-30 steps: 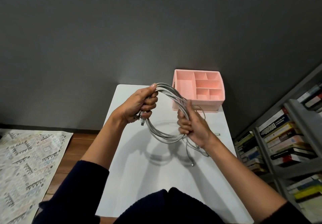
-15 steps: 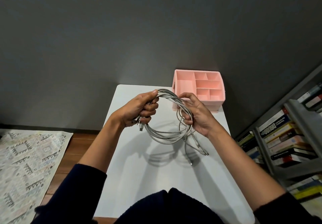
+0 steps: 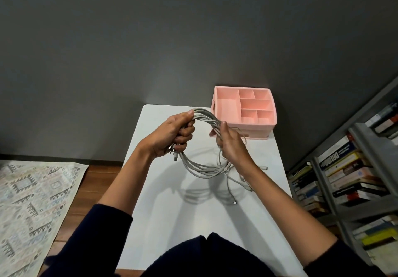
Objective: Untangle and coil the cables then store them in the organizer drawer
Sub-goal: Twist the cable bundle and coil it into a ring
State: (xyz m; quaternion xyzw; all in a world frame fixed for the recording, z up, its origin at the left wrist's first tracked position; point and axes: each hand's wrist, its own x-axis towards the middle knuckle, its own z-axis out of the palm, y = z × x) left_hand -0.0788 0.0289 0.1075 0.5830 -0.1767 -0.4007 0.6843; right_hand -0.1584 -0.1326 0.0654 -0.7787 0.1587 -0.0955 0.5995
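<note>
I record coiling under way: the left hand (image 3: pixel 172 136) clenches the looped bundle of grey-white cables (image 3: pixel 201 170) above the white table (image 3: pixel 193 216), the right hand (image 3: pixel 232 145) grasps its opposite side (tails dangling), so those ends need winding in before the pink compartmented plastic organizer (image 3: pixel 258 129).

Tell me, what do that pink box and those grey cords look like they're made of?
The pink organizer looks like moulded plastic, matt: thin even walls, one flat colour. The cables seem sheathed in smooth pale-grey plastic or rubber, since they bend in soft loops; which one, the view cannot settle.
</note>
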